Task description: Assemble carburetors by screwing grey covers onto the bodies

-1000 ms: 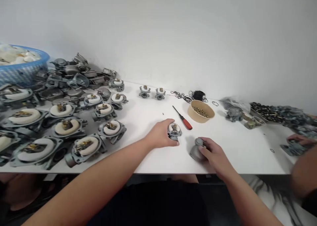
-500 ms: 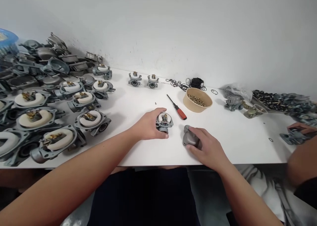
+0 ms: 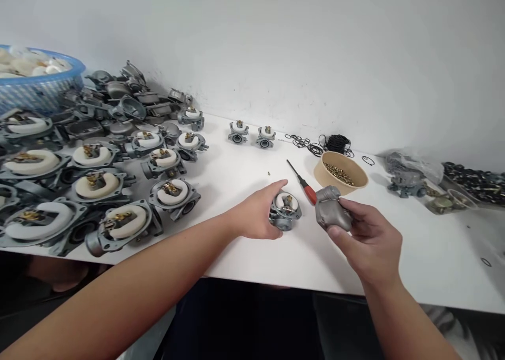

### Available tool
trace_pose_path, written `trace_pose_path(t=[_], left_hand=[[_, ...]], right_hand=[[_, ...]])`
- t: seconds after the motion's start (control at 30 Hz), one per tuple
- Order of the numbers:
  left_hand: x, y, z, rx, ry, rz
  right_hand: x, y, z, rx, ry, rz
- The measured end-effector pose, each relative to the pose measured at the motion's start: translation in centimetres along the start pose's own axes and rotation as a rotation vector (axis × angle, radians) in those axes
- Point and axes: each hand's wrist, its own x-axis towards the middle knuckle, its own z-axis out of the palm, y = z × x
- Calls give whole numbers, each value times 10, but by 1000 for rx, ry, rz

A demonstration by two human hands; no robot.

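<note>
My left hand (image 3: pixel 258 212) is closed round the left side of a carburetor body (image 3: pixel 284 211), which sits on the white table with its white float and brass parts facing up. In my right hand (image 3: pixel 373 239) is a grey metal float bowl (image 3: pixel 332 212), gripped between thumb and fingers and raised off the table, its rounded outside towards me. A screwdriver (image 3: pixel 309 191) with a red and black handle lies just behind the two parts. Beside it stands a tan paper bowl (image 3: pixel 361 183) holding many small brass screws.
Rows of carburetor bodies with white floats (image 3: pixel 122 220) fill the left side. Behind them are a heap of metal bowls (image 3: pixel 130 107) and a blue basket (image 3: pixel 74 78). Two carburetors (image 3: pixel 265 137), black rubber rings (image 3: pixel 338 143) and a plastic bag (image 3: pixel 420 162) lie along the back.
My right hand has lifted the float bowl off the table and turned it. My left hand keeps hold of the carburetor body. The view has swung left, showing more of the blue basket.
</note>
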Motion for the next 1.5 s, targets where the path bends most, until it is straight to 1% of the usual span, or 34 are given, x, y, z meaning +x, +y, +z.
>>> trace_pose_path(t=[0.1,0.2,0.3,0.4,0.5,0.6,0.7,0.87,0.97,1.03,1.1,1.27,1.4,1.5], left_hand=[[0,-3,-2,-29,14,8],[0,-4,-4,-42,22,9],[1,-4,-6,-57,18,26],[1,-4,-6,-44,31,33],[2,-5,-6,-49,26,52],[3,-5,-4,-57,23,34],[4,-5,-2,-46,17,4],[4,-5,1,2,49,-27],[4,-4,2,22,51,-36],[4,-4,2,26,46,-43],[4,-3,2,33,55,-47],[3,-1,1,23,55,-74],[3,0,1,0,47,-76],[3,0,1,0,46,-93]], right_hand=[[18,-7,24,-42,-52,-93],[32,-7,43,-184,-146,-237],[36,1,52,-253,-189,-365],[34,11,52,-196,-238,-403],[30,20,47,-102,-327,-348],[26,25,42,-41,-339,-308],[22,23,42,-100,-275,-294],[13,5,50,-340,-104,-175],[11,-4,53,-401,-79,-172],[11,-6,53,-377,-96,-171],[12,-5,51,-283,-144,-150],[15,-1,47,-43,-260,-1],[18,-2,47,34,-300,111],[20,0,46,29,-304,114]])
